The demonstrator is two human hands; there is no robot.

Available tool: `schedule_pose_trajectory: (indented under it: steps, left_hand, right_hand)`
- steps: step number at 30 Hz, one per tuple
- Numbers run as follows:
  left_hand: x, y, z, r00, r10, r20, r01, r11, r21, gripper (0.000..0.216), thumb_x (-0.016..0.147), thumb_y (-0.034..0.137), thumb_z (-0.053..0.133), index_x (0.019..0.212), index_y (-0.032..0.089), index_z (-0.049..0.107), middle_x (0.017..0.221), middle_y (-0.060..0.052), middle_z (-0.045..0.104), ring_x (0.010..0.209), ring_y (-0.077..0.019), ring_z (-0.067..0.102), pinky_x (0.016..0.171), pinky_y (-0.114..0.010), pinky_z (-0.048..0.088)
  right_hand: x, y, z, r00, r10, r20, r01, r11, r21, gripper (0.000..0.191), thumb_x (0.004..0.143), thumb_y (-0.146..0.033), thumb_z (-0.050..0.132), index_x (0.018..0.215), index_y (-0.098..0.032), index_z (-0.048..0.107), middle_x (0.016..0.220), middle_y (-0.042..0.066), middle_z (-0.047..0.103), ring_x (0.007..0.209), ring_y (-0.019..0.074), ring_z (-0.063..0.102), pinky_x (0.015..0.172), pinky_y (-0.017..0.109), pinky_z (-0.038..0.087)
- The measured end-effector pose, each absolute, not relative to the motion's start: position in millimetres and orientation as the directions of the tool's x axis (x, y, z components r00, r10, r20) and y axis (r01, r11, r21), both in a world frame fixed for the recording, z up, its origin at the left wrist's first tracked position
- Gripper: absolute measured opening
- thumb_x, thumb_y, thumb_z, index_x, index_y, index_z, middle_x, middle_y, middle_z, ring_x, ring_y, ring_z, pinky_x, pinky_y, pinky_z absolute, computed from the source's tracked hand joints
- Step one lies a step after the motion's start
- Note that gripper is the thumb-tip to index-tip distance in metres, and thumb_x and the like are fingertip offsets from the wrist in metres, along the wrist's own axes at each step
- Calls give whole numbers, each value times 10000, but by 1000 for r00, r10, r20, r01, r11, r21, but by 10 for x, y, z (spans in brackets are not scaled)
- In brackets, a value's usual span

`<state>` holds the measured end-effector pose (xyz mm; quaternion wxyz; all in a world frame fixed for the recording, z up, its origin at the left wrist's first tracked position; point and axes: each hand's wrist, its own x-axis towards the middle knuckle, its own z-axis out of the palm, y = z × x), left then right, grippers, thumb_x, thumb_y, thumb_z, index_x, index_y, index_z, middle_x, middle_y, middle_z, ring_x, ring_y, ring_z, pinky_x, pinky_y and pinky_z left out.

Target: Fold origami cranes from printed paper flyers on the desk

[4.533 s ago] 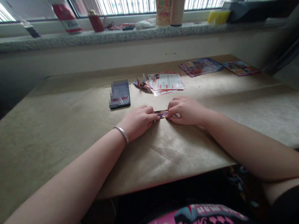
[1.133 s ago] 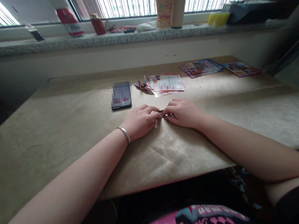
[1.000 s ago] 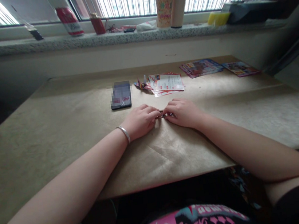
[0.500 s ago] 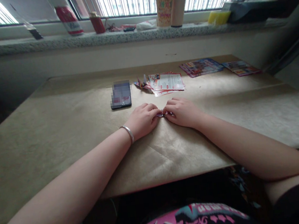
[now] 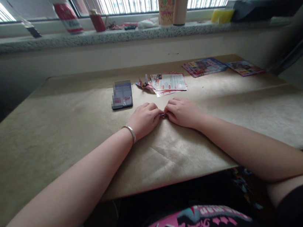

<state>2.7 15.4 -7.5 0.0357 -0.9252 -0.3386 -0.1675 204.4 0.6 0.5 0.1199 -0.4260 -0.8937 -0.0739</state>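
Note:
A small, dark purplish piece [image 5: 163,115], perhaps folded paper, is pinched between my two hands just above or on the table. My left hand [image 5: 146,118], with a silver bangle [image 5: 130,133] on its wrist, grips the left end. From the other side, my right hand [image 5: 183,112] closes its fingers on the right end. Most of the piece is hidden by fingertips, so its exact kind does not show. Beyond my hands lie a dark phone [image 5: 122,95], a crumpled or folded colourful paper piece [image 5: 144,84] and several white printed sheets [image 5: 169,82].
Colourful printed cards [image 5: 203,66] are stacked at the table's far right, with another group [image 5: 244,68] beside them. On the granite windowsill [image 5: 130,35] stand a red can [image 5: 68,18], a red bottle [image 5: 97,21], a patterned paper cup [image 5: 167,5] and a yellow block [image 5: 222,16].
Less of the small piece shows between my fingertips, and my fingers sit slightly closer around it. The phone, sheets and cards stay where they were.

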Motion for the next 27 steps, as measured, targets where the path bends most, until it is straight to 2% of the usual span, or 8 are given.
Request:
schedule_pose_trajectory:
  steps: [10,18,27]
  left_hand:
    - [50,199,-101,707,628,326,661,-750,11,278,954,247,439,952,161,703,903,-91,640,866,-214,577,817,-356,475]
    - [64,261,-164,664,644,380,659,-745,109,277,934,211,439,969,141,705,946,-97,643,893,-213,587,852,-355,492]
    - [70,275,-180,621,695,363,691,-704,164,270,930,228,453,987,166,710,931,-89,641,888,-212,579,863,-377,486]
  right_hand:
    - [2021,41,-45,-528,793,302,811,577,-97,242,933,-223,424,940,-166,660,960,99,664,927,229,550,828,335,403]
    - [1996,122,-94,-452,832,322,822,529,-211,251,938,-233,424,967,-185,669,950,87,641,913,217,559,825,326,421]
    - [2027,205,-146,-414,831,372,776,536,-334,202,891,-235,537,888,-170,728,901,79,650,878,196,578,825,315,443]
